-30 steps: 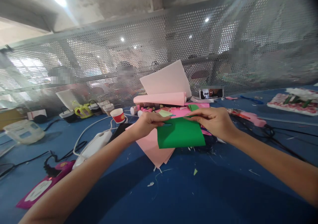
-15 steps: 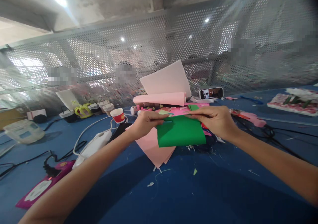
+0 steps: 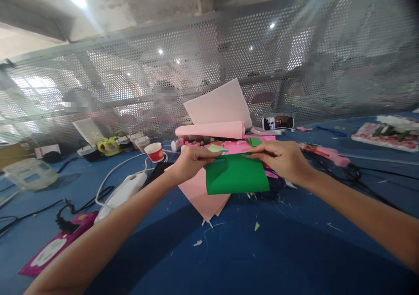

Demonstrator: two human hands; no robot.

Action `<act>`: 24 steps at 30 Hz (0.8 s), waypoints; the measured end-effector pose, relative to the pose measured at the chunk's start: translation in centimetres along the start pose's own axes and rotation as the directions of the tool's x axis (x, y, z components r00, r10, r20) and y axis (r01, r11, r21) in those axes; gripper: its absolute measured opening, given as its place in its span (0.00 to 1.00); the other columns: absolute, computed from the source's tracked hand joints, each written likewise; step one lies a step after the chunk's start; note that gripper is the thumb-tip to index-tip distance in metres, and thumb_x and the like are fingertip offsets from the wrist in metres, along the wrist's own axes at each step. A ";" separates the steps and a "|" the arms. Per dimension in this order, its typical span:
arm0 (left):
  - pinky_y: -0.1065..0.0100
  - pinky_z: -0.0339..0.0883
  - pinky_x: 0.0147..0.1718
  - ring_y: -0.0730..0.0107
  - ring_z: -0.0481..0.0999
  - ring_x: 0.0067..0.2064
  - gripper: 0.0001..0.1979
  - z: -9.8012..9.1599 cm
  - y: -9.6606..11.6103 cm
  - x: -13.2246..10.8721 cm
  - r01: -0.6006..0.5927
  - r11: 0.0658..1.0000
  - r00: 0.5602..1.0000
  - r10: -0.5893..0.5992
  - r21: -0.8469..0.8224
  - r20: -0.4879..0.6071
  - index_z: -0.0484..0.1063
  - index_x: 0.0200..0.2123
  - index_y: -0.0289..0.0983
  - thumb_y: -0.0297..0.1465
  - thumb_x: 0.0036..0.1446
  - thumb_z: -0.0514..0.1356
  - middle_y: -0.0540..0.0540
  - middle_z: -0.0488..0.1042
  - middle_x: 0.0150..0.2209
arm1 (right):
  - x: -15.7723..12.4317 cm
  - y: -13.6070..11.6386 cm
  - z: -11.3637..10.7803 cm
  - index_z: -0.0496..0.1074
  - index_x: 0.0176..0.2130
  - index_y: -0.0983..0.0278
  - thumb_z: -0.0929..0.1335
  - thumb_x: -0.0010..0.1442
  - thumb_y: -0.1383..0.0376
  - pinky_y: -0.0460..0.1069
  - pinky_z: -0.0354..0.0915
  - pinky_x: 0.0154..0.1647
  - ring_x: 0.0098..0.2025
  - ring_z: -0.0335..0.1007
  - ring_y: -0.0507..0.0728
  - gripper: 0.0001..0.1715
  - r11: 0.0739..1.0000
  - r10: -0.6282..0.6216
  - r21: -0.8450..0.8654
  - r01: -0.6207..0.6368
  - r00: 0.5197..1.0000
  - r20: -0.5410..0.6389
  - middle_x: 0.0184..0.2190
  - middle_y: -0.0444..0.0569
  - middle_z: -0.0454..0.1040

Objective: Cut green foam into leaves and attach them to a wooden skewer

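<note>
Both hands hold up a sheet of green craft paper (image 3: 237, 175) by its top edge, above the blue table. My left hand (image 3: 192, 160) pinches the upper left corner. My right hand (image 3: 278, 156) grips the upper edge farther right, its fingertips pointing inward. The sheet hangs down, its lower edge slightly curved. Behind and below it lies pink paper (image 3: 204, 199), partly covered. A small folded green piece (image 3: 254, 142) sits just beyond my right fingertips. A roll of pink paper (image 3: 209, 130) lies behind the hands.
A red paper cup (image 3: 155, 152) stands left of my left hand. A white power strip (image 3: 122, 192) and a magenta device (image 3: 60, 245) lie on the left with cables. A propped phone (image 3: 278, 122) and a pink glue gun (image 3: 330, 154) are on the right. Paper scraps dot the blue table (image 3: 229, 264).
My right hand's fingertips have slid slightly left along the top edge of the green paper. The small folded green piece behind shows more fully. My left hand stays almost in place.
</note>
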State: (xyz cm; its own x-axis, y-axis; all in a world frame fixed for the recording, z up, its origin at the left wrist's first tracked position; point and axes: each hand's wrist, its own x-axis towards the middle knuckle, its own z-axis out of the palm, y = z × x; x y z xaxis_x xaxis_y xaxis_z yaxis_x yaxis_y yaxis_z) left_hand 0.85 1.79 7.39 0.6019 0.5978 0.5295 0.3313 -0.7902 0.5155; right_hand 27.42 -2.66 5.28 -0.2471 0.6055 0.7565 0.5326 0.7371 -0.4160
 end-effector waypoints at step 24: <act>0.73 0.67 0.25 0.75 0.70 0.28 0.12 -0.1 -0.3 0.1 -0.178 0.984 0.981 0.176 0.019 0.079 0.78 0.45 0.40 0.33 0.59 0.58 0.46 0.75 0.27 | 0.2 0.4 -0.2 0.80 0.36 0.52 0.68 0.56 0.62 0.53 0.73 0.37 0.34 0.77 0.58 0.10 0.999 -0.053 -0.007 0.053 0.999 -0.012 0.33 0.42 0.81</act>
State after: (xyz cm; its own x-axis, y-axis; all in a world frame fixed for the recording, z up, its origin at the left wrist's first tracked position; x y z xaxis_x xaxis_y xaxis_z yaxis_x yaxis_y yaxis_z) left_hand 0.74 2.09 7.42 0.7061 0.4367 0.5574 0.2324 -0.8865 0.4001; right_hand 27.73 -2.28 5.29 -0.2653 0.5620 0.7834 0.5243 0.7660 -0.3719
